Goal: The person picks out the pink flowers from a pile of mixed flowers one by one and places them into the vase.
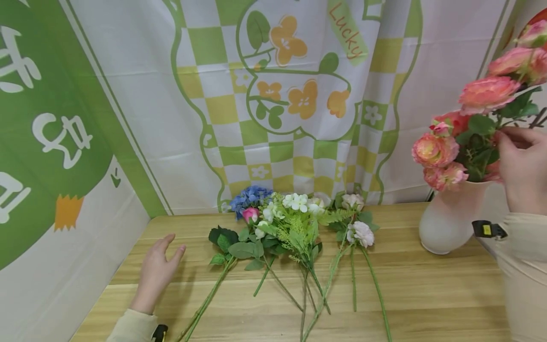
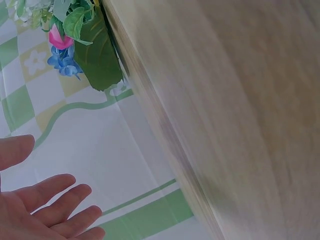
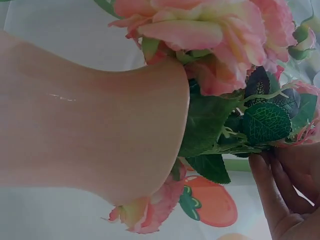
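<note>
At the right, my right hand (image 1: 524, 164) pinches the stem of a pink artificial flower (image 1: 489, 93) above the mouth of a white vase (image 1: 446, 225). In the right wrist view, the thumb and fingertips of that hand (image 3: 287, 187) meet at a green stem beside dark leaves (image 3: 267, 122), just outside the vase's rim (image 3: 186, 107). More pink blooms (image 1: 436, 149) hang over the vase's left side. My left hand (image 1: 155, 270) is held over the left part of the table, fingers spread and holding nothing; the left wrist view shows its palm (image 2: 47, 212).
Across the wooden table (image 1: 427, 294) lies a row of artificial stems: a blue flower (image 1: 252, 197), a pink bud (image 1: 250, 215), white blossoms (image 1: 296, 202) with greenery, and pale pink roses (image 1: 361, 234). Behind the table hangs a printed cloth (image 1: 282, 137).
</note>
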`<state>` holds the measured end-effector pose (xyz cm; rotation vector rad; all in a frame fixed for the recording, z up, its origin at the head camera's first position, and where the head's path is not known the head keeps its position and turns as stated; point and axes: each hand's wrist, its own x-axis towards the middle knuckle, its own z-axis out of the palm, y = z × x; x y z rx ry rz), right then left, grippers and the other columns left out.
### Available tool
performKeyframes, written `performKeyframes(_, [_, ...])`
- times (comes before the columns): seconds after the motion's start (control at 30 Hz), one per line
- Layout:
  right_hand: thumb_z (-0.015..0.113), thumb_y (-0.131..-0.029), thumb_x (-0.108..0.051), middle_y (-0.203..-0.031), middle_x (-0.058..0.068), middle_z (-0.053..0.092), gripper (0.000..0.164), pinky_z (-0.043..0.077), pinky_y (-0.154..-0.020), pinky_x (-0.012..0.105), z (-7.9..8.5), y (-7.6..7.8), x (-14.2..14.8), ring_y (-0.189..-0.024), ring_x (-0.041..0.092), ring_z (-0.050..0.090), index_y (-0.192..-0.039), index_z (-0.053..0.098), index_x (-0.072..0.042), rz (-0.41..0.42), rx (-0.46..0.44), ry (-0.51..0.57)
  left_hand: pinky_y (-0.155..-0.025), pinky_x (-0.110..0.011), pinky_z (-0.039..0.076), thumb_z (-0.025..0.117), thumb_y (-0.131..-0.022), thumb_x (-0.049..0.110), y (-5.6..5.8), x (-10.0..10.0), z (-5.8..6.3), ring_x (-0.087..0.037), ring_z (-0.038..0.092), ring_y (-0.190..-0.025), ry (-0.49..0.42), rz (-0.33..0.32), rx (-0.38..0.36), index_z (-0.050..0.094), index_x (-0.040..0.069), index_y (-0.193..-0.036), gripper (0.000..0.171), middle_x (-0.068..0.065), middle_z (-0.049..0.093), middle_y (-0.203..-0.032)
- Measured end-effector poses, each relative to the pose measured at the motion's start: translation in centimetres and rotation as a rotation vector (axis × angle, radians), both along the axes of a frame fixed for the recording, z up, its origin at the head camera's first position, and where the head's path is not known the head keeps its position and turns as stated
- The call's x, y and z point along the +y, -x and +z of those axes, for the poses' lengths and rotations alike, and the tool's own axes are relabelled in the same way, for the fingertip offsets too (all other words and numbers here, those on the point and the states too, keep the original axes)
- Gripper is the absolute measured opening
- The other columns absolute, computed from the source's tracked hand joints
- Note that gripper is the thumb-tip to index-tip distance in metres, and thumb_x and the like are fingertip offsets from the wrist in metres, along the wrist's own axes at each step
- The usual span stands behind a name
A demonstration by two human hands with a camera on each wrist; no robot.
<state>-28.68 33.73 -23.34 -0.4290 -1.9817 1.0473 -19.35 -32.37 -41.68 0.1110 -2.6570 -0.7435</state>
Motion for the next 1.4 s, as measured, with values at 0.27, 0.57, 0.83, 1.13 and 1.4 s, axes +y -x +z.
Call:
performKeyframes(0.27, [0.044,-0.098,-0.033,-0.089,-0.031,0.05,0.038,0.035,-0.07,0.005,-0.7,0.9,0.3,-0.071,-0.021,0.036,-0.123,0.065,-0.013,-0.049,-0.023,-0.061,-0.101,-0.068,0.028,0.053,-0.097,0.03,-0.1,0.0,0.0,-0.054,0.035,-0.125,-0.005,0.002,0.009,0.041,-0.01,-0.136,0.057,-0.035,0.039,-0.138])
performKeyframes(0.57, [0.045,-0.096,-0.028,-0.084,-0.03,0.052,0.038,0.031,-0.055,-0.001,-1.5,1.6,1.5,-0.062,-0.021,0.036,-0.122,0.065,-0.008,-0.045,-0.097,-0.084,-0.1,-0.067,0.029,0.052,-0.097,0.031,-0.1,0.0,-0.1,-0.054,0.036,-0.125,-0.011,0.0,0.008,0.041,-0.01,-0.136,0.058,-0.035,0.04,-0.138])
performKeyframes(0.83, [0.047,-0.096,-0.024,-0.069,-0.03,0.041,0.037,0.038,-0.041,0.004,-2.2,1.3,1.9,-0.044,-0.014,0.042,-0.123,0.063,-0.004,0.042,-0.079,-0.011,-0.1,-0.068,0.028,0.052,-0.097,0.032,-0.1,0.1,-0.1,-0.055,0.036,-0.124,-0.006,0.001,0.007,0.041,-0.011,-0.135,0.058,-0.035,0.039,-0.138])
performKeyframes(1.13, [0.049,-0.096,-0.023,-0.069,-0.03,0.043,0.036,0.041,-0.043,0.004,-2.7,1.0,1.9,-0.044,-0.013,0.046,-0.124,0.062,-0.003,0.078,-0.094,0.006,-0.101,-0.068,0.028,0.051,-0.097,0.032,-0.1,0.1,0.1,-0.054,0.035,-0.126,-0.015,0.001,0.003,0.041,-0.01,-0.136,0.058,-0.034,0.038,-0.139])
performKeyframes(1.4, [0.047,-0.098,-0.029,-0.068,-0.032,0.04,0.041,0.04,-0.048,0.002,-3.0,0.3,1.9,-0.05,-0.014,0.045,-0.127,0.06,-0.004,0.075,-0.158,-0.05,-0.101,-0.068,0.028,0.051,-0.098,0.033,-0.2,0.0,0.0,-0.054,0.034,-0.125,-0.01,0.0,0.006,0.041,-0.01,-0.135,0.058,-0.035,0.038,-0.139])
